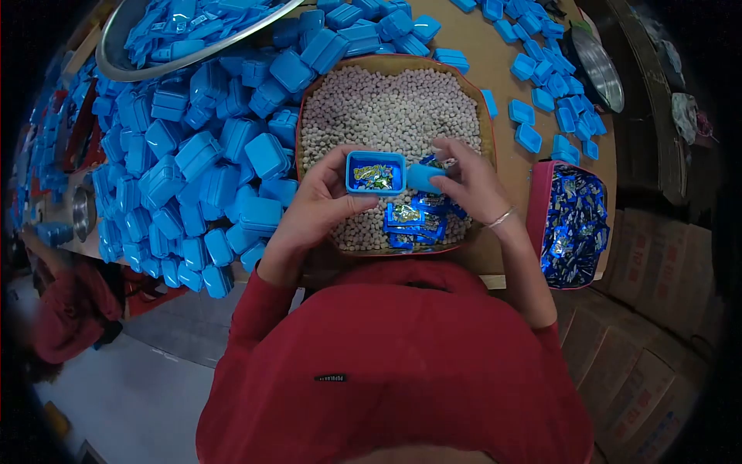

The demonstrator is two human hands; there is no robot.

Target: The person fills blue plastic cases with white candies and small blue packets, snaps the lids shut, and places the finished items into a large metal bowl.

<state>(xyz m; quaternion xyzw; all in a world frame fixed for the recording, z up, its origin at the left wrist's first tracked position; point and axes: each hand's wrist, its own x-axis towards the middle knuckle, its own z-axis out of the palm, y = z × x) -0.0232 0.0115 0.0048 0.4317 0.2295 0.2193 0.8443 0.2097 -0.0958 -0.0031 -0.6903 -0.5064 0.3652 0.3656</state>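
My left hand [323, 203] holds an open blue box [376, 193] above a tray of small pale pellets [386, 97]. Inside the box lies a shiny blue packet [376, 173] with yellow and green print. Just right of the box, my right hand [471, 184] grips a blue lid [422, 179] between thumb and fingers. Several loose blue packets [410, 220] rest on the pellets below the lid and partly under my right hand.
Many closed blue boxes [198, 157] are heaped at left, beneath a metal basin [104, 58] of blue pieces. Open blue boxes [529, 138] lie at upper right by a metal bowl [599, 73]. A pink-edged container [539, 201] holds packets at right. Another person [69, 309] is at far left.
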